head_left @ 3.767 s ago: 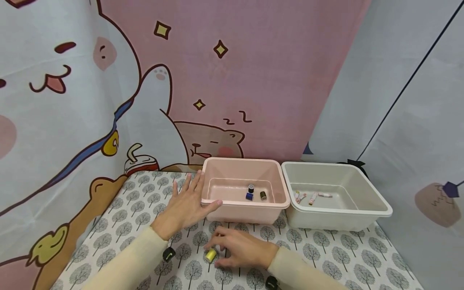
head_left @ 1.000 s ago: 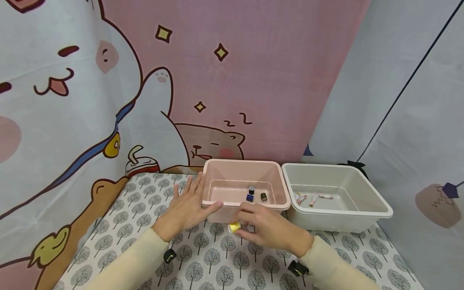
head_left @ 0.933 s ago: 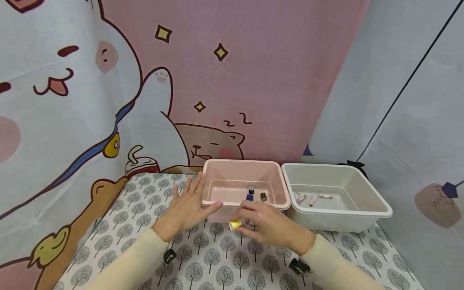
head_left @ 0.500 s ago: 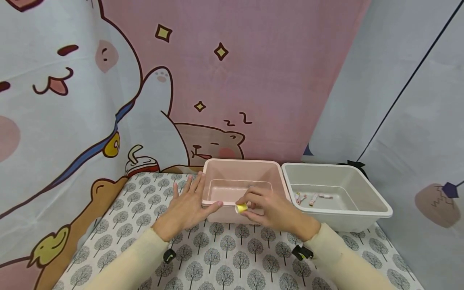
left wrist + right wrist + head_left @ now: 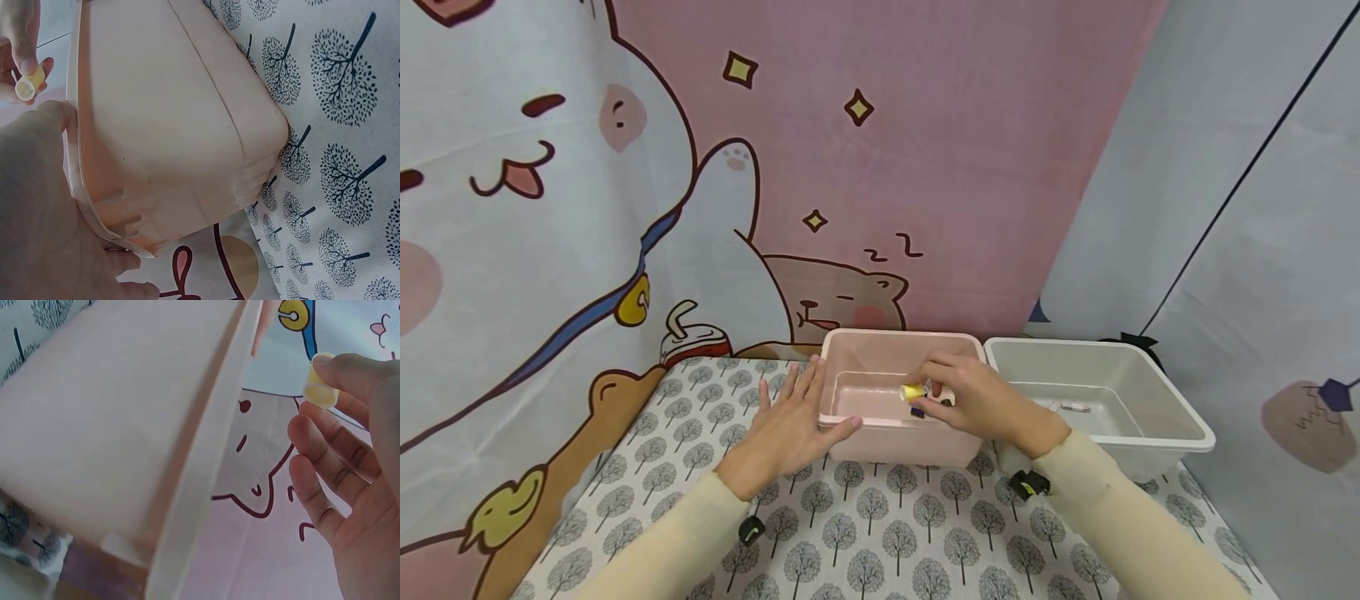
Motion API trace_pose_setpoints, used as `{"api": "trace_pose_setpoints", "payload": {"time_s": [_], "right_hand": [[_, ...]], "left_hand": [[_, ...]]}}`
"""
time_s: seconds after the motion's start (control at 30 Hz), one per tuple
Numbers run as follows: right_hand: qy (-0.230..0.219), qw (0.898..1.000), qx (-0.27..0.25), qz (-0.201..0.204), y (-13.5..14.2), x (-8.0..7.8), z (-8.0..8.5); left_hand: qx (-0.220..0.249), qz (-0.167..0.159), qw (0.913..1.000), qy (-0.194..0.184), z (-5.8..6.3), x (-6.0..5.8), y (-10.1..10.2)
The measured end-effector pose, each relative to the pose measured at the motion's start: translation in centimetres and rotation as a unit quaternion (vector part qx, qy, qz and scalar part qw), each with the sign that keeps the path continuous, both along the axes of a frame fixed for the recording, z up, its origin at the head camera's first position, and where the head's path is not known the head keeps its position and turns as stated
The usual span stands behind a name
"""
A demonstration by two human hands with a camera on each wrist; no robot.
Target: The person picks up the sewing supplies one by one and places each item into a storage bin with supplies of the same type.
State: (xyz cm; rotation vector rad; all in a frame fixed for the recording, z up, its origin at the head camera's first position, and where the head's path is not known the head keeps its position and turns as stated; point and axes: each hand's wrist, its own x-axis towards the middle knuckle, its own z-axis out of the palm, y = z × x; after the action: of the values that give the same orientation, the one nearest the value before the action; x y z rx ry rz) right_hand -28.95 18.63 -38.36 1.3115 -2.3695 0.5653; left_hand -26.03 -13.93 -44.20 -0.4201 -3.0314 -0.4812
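My right hand (image 5: 973, 396) pinches a small yellow thread spool (image 5: 912, 392) between thumb and fingers, above the inside of the pink bin (image 5: 895, 447). The spool's pale round end (image 5: 320, 395) faces outward in the right wrist view, where the lower fingers are spread off it. My left hand (image 5: 782, 429) rests on the bin's left rim with fingers extended; the left wrist view has the thumb at the rim too. Below the right hand, a blue spool (image 5: 917, 412) and an olive one (image 5: 947, 403) lie on the bin floor, partly covered by the fingers.
A white bin (image 5: 1127, 446) stands against the pink bin's right side. One thin pale piece (image 5: 1075, 407) shows inside it; my right hand and wrist cover part of that bin. The tree-print cloth (image 5: 880, 533) covers the table, and a cartoon curtain (image 5: 940, 167) hangs behind.
My right hand took the yellow spool from the tablecloth, then lifted it up over the pink bin's front rim to above its inside. The left hand stays in place.
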Motion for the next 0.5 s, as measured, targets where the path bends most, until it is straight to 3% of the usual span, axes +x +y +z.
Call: {"api": "trace_pose_setpoints", "payload": {"time_s": [0.27, 0.5], "right_hand": [[-0.006, 1.0, 0.0, 0.0, 0.5, -2.1, 1.1], [-0.047, 0.998, 0.012, -0.037, 0.6, -4.0, 1.6]], "left_hand": [[0.003, 0.003, 1.0, -0.002, 0.1, 0.0, 0.1], [0.001, 0.006, 1.0, -0.001, 0.1, 0.2, 0.1]]}}
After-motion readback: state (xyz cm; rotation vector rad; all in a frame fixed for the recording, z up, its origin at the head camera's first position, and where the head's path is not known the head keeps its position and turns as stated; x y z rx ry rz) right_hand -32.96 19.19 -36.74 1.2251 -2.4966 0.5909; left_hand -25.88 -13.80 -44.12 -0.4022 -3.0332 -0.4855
